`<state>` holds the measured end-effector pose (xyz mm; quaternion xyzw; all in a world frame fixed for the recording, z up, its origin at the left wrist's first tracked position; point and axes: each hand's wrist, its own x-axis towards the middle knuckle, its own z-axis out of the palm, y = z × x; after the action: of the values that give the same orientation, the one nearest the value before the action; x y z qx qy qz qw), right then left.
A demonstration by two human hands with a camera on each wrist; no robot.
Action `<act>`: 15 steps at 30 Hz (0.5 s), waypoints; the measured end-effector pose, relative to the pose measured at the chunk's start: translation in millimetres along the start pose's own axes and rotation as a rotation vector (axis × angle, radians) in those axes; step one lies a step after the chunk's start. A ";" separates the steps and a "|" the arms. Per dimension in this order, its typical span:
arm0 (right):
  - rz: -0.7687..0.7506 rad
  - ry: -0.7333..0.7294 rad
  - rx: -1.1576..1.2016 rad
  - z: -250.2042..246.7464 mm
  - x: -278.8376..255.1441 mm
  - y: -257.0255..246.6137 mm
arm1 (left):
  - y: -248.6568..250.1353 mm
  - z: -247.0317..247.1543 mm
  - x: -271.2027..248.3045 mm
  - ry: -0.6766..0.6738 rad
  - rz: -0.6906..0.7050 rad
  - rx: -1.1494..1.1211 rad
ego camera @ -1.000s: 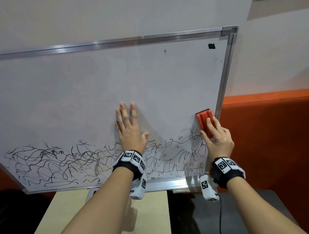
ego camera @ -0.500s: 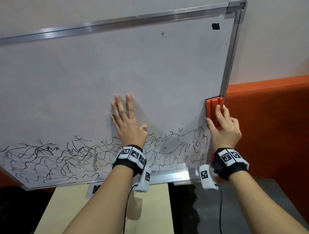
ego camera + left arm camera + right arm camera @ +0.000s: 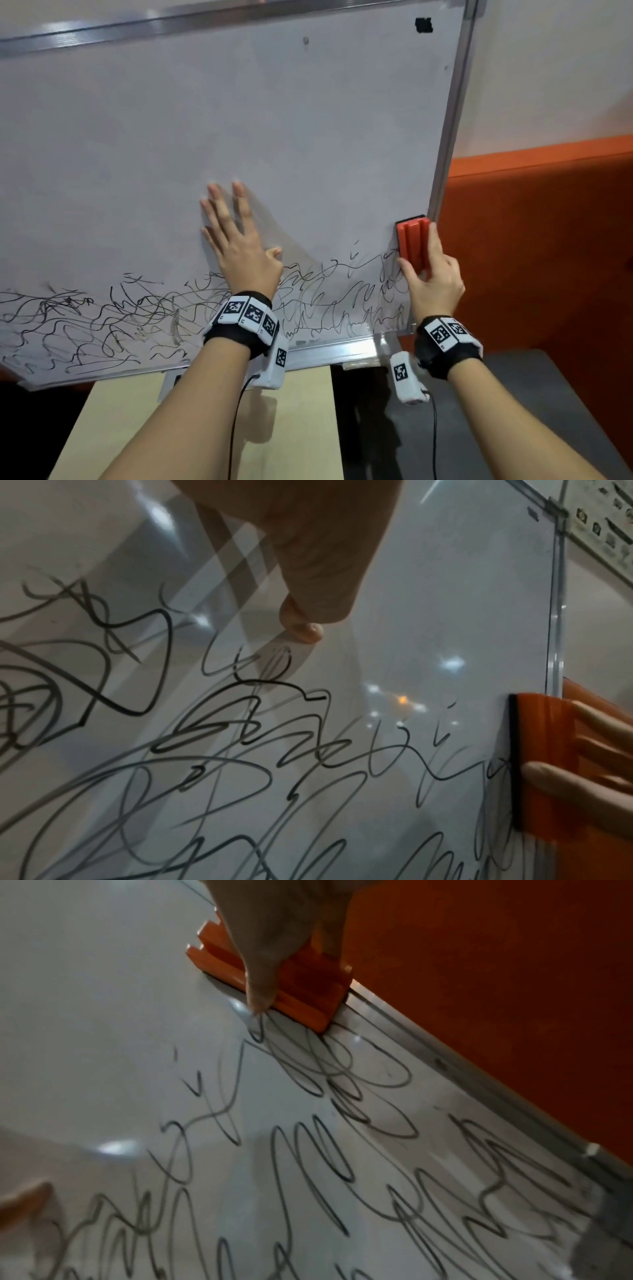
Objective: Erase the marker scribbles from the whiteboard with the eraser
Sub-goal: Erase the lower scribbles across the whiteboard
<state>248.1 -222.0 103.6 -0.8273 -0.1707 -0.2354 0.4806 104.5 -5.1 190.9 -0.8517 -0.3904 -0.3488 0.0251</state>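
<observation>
The whiteboard point(image 3: 239, 120) leans back in a metal frame. Black marker scribbles point(image 3: 85, 325) fill its bottom band from the left edge to the right; its upper part is wiped. My right hand point(image 3: 428, 274) grips the orange eraser point(image 3: 411, 240) and holds it flat on the board beside the right frame, just above the scribbles point(image 3: 325, 1096). The eraser point(image 3: 541, 764) shows a black felt edge on the board, and my right hand point(image 3: 274, 947) has its thumb on the eraser's point(image 3: 308, 993) near side. My left hand point(image 3: 239, 246) lies flat on the board with fingers straight, thumb point(image 3: 301, 626) touching it.
A light wooden table point(image 3: 301, 428) stands below the board, with a dark surface point(image 3: 513, 411) to its right. An orange padded wall point(image 3: 548, 240) runs behind the board's right edge. A small black mark point(image 3: 423, 24) sits near the board's top right corner.
My right hand slid the eraser right and a little upward until it sits against the right frame. The left hand stayed flat on the board. The head view dropped slightly.
</observation>
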 end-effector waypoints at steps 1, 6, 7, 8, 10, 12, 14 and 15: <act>0.010 -0.005 0.007 -0.7 0.6 0.1 | 0.3 -0.2 0.0 -0.001 -0.001 0.003; -0.106 0.156 0.062 -13.4 44.1 -37.2 | 2.0 -2.3 -0.2 -0.014 -0.004 0.001; -0.082 0.184 0.059 -12.3 49.8 -42.5 | 2.1 -3.0 -0.2 -0.017 -0.004 0.004; -0.054 0.204 0.059 -9.2 49.5 -46.0 | 1.8 -3.4 -0.3 -0.019 -0.003 0.007; -0.068 0.237 0.032 6.3 33.8 -48.7 | 1.3 -2.1 0.1 -0.019 -0.001 0.007; -0.217 0.219 -0.043 30.9 4.1 -54.2 | 1.8 -1.4 0.6 -0.019 -0.002 0.006; -0.435 0.119 -0.122 52.2 -19.1 -64.7 | 0.8 -1.6 0.4 -0.017 -0.002 -0.002; -0.533 0.079 -0.148 55.8 -22.4 -66.7 | -0.3 -2.2 -0.1 -0.022 0.005 -0.009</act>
<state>208.1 -142.4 115.0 -0.7763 -0.3459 -0.3974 0.3462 103.0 -5.6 192.4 -0.8566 -0.3867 -0.3412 0.0179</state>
